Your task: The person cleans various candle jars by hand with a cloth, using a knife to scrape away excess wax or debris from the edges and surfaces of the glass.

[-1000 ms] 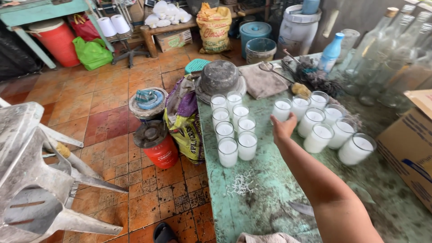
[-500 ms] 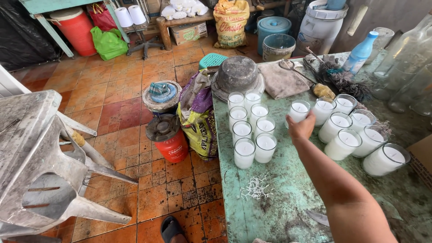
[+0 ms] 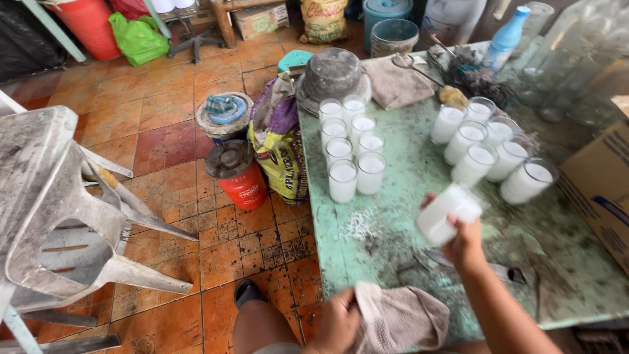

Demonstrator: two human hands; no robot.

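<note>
My right hand (image 3: 464, 244) holds a glass candle filled with white wax (image 3: 448, 211), lifted off the worn green table (image 3: 393, 216) and tilted toward me. My left hand (image 3: 339, 322) grips a grey-brown cloth (image 3: 401, 320) at the table's near edge. Two groups of the same white candle glasses stand on the table: a double row (image 3: 350, 151) at the left and a cluster (image 3: 491, 147) at the right, beyond the raised glass.
A cardboard box (image 3: 599, 190) sits at the table's right. Empty glass bottles (image 3: 576, 59), a blue-capped bottle (image 3: 506, 38), a dark pot (image 3: 331, 71) and a rag (image 3: 398, 80) crowd the far end. On the tiled floor: a sack (image 3: 282, 141), a red canister (image 3: 237, 176), stacked plastic chairs (image 3: 59, 216).
My right hand has picked one candle glass out of the right cluster and drawn it toward me. My left hand with the cloth has come into view at the near edge.
</note>
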